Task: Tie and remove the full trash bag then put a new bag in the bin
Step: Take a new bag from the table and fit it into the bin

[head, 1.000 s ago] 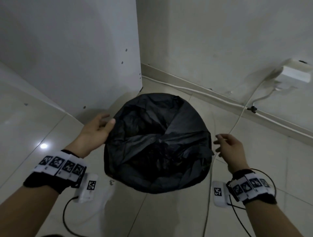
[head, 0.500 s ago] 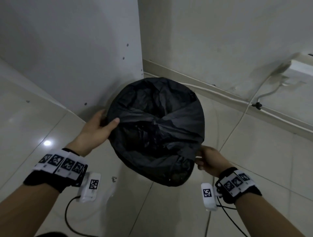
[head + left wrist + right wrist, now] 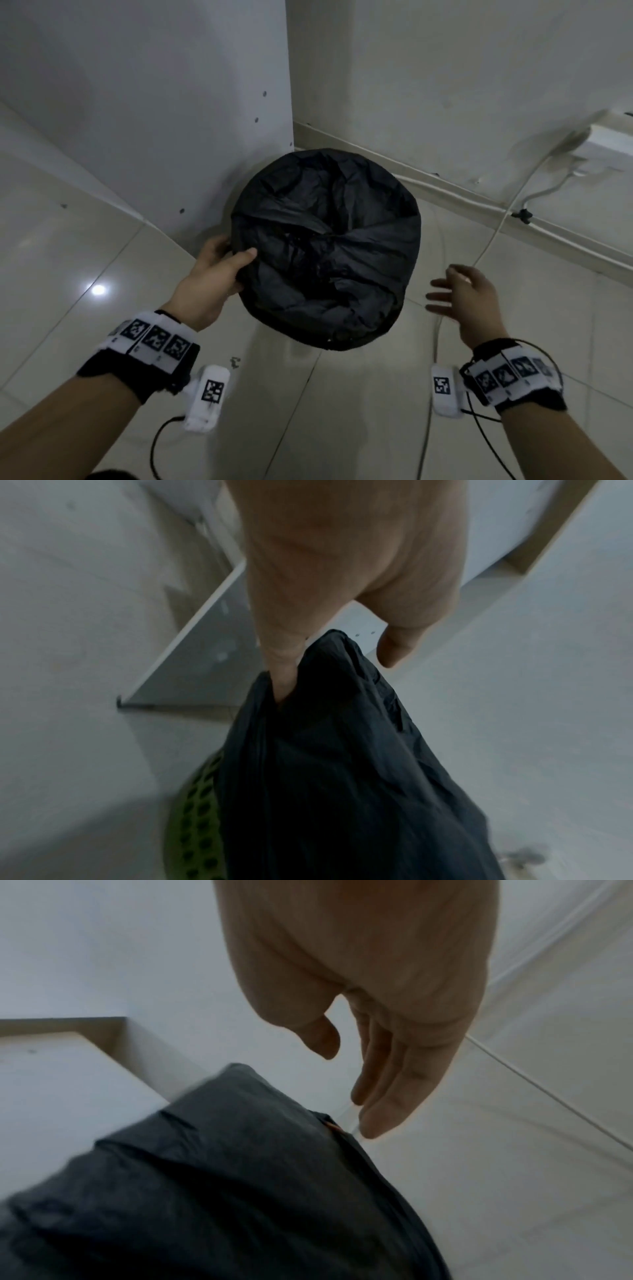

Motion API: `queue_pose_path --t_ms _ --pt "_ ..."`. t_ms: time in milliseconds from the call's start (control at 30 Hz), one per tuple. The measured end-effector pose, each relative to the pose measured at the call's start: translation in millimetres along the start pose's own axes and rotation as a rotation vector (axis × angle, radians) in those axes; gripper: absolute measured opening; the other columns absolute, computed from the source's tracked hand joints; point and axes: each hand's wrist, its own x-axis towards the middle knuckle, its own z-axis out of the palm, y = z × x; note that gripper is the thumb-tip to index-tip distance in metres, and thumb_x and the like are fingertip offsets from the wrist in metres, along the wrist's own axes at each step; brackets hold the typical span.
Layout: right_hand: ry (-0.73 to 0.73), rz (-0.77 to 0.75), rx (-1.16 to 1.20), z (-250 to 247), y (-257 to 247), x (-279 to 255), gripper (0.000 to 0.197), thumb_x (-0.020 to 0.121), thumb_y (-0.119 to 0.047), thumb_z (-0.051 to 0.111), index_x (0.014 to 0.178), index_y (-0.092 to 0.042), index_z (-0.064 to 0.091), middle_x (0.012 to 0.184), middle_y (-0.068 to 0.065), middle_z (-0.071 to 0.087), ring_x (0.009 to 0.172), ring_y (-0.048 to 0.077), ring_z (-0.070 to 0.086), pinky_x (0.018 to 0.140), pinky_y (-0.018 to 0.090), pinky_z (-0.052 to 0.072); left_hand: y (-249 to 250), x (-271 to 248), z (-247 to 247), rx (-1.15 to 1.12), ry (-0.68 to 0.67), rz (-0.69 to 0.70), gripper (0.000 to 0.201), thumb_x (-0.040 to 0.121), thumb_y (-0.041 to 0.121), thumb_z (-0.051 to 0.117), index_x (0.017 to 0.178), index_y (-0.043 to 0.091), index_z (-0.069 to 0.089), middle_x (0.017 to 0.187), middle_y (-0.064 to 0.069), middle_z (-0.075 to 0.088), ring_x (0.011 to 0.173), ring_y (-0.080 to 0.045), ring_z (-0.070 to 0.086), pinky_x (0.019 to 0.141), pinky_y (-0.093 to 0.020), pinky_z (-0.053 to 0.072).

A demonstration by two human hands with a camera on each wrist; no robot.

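Observation:
A black trash bag (image 3: 325,246) is stretched over a round bin on the floor and hides its rim in the head view. The left wrist view shows the bin (image 3: 197,818) as green perforated plastic under the black bag (image 3: 342,777). My left hand (image 3: 219,270) grips the bag's left edge, thumb on top and fingers hidden behind. My right hand (image 3: 462,294) hovers just right of the bin with straight fingers, holding nothing. In the right wrist view those fingers (image 3: 380,1096) hang just past the bag (image 3: 222,1191).
A white cabinet panel (image 3: 154,120) stands right behind the bin on the left. A wall and skirting (image 3: 479,192) run behind it, with a white cable (image 3: 496,233) dropping from a white power strip (image 3: 609,140) at the right. Glossy floor tiles (image 3: 342,411) lie in front.
My right hand let go of the bag's right edge and drew away with fingers spread. My left hand kept its hold on the left edge.

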Motion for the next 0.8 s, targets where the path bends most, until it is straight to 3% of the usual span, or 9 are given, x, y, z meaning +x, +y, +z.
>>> queue_pose_path --t_ms 133,200,300,400,500,567,667,733,800 --pt "-0.191 0.172 0.017 27 -19 -29 0.04 0.103 -0.044 0.045 0.123 -0.012 0.057 0.116 0.013 0.063 0.097 0.04 0.068 0.075 0.056 0.061 -6 -11 14 0.053 0.005 -0.114 0.07 0.084 0.058 0.069 0.14 0.021 0.047 0.135 0.002 0.06 0.114 -0.019 0.062 0.078 -0.036 0.057" --pt "-0.333 0.279 0.04 43 -11 -40 0.042 0.103 -0.047 0.04 0.129 -0.019 0.057 0.122 0.01 0.061 0.103 0.041 0.066 0.078 0.055 0.06 -7 -16 12 0.083 -0.074 -0.235 0.088 0.074 0.078 0.061 0.146 0.03 0.044 0.138 0.007 0.057 0.124 -0.021 0.056 0.09 -0.044 0.054" --pt "-0.341 0.277 0.016 48 0 -39 0.045 0.102 -0.052 0.039 0.133 -0.023 0.055 0.128 0.007 0.06 0.105 0.036 0.066 0.079 0.052 0.061 -9 -18 3 0.138 -0.158 -0.289 0.112 0.058 0.09 0.058 0.153 0.034 0.036 0.146 0.011 0.05 0.137 -0.021 0.045 0.113 -0.054 0.036" --pt "-0.098 0.05 -0.066 30 -14 -32 0.042 0.103 -0.043 0.042 0.13 -0.013 0.054 0.127 0.014 0.061 0.09 0.027 0.067 0.074 0.043 0.059 0 -22 5 0.244 -0.071 -0.09 0.075 0.075 0.071 0.065 0.136 0.028 0.053 0.126 0.013 0.062 0.122 -0.017 0.058 0.097 -0.035 0.049" --pt "0.089 -0.471 -0.228 16 -62 -37 0.019 0.097 -0.034 0.053 0.109 -0.022 0.062 0.108 0.007 0.07 0.082 0.021 0.067 0.075 0.044 0.059 10 -20 19 0.337 -0.044 -0.027 0.043 0.094 0.037 0.066 0.131 0.026 0.049 0.113 0.002 0.067 0.098 -0.026 0.07 0.077 -0.042 0.061" --pt "-0.02 -0.745 -0.328 28 -105 -54 0.014 0.094 -0.027 0.057 0.105 -0.024 0.066 0.097 -0.006 0.07 0.083 0.013 0.066 0.075 0.03 0.057 13 -20 26 0.299 -0.061 -0.064 0.039 0.098 0.019 0.059 0.136 0.023 0.047 0.113 -0.011 0.069 0.084 -0.034 0.073 0.064 -0.046 0.063" --pt "-0.258 -0.999 -0.617 79 -146 -70 0.015 0.086 -0.01 0.061 0.095 -0.018 0.071 0.081 -0.007 0.068 0.07 0.007 0.059 0.066 0.012 0.045 16 -14 24 0.338 -0.103 -0.013 0.042 0.097 0.008 0.052 0.136 0.024 0.049 0.117 -0.007 0.069 0.088 -0.031 0.073 0.058 -0.041 0.062" --pt "-0.503 -0.928 -0.948 113 -147 -68 0.019 0.079 -0.009 0.06 0.09 -0.018 0.073 0.08 -0.006 0.069 0.071 0.007 0.06 0.069 0.021 0.048 20 -16 20 0.439 -0.146 0.041 0.041 0.096 0.009 0.053 0.132 0.027 0.051 0.115 -0.001 0.069 0.092 -0.028 0.073 0.057 -0.036 0.06" --pt "-0.795 -0.598 -1.308 135 -123 -58 0.022 0.081 -0.012 0.062 0.098 -0.018 0.074 0.094 -0.003 0.072 0.086 0.017 0.065 0.076 0.03 0.056 20 -19 18 0.556 -0.215 0.096 0.039 0.096 0.009 0.053 0.128 0.03 0.052 0.113 0.005 0.068 0.095 -0.022 0.07 0.062 -0.033 0.059"
